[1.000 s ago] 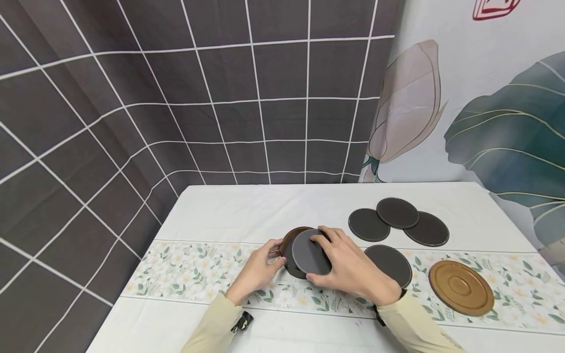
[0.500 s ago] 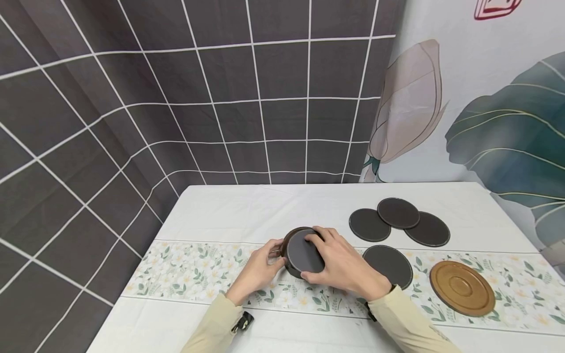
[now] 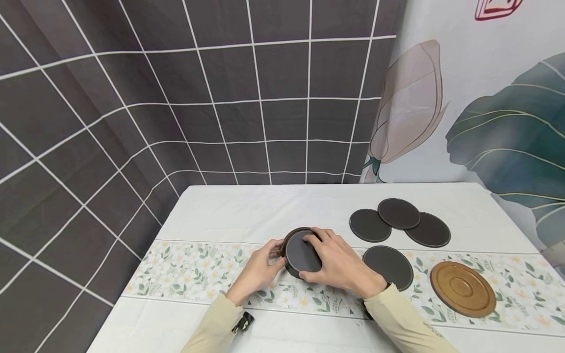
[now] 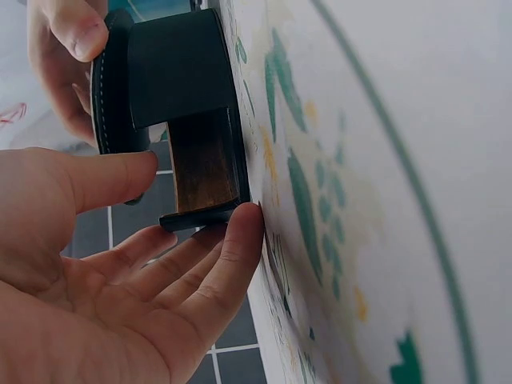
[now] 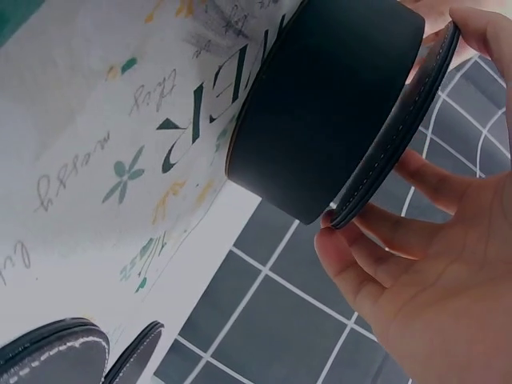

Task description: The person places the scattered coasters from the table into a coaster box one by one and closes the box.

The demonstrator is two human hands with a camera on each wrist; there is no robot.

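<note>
A round black stitched-leather coaster (image 3: 303, 252) is in my right hand (image 3: 342, 262), pinched at its edge between thumb and fingers. It lies over the mouth of a round, dark coaster holder (image 5: 328, 104), slightly tilted to the rim in the right wrist view. At the holder's left side my left hand (image 3: 259, 268) steadies it, thumb toward the front and fingers behind. In the left wrist view a cutout in the holder's wall shows a brown inside (image 4: 204, 164); the fingers touch the wall beside it and the thumb is close to the coaster. The holder's floor is hidden.
Right of my hands lies a single black coaster (image 3: 388, 267). Farther back, several more overlap, the topmost coaster (image 3: 398, 213) among them. A brown round lid-like disc (image 3: 463, 288) lies at the right on the floral tablecloth (image 3: 190, 269). A dark gridded curtain (image 3: 282, 117) hangs behind.
My right hand has moved left and slightly down, bringing the coaster from the holder's right side to over its mouth. The left hand has stayed in place at the holder.
</note>
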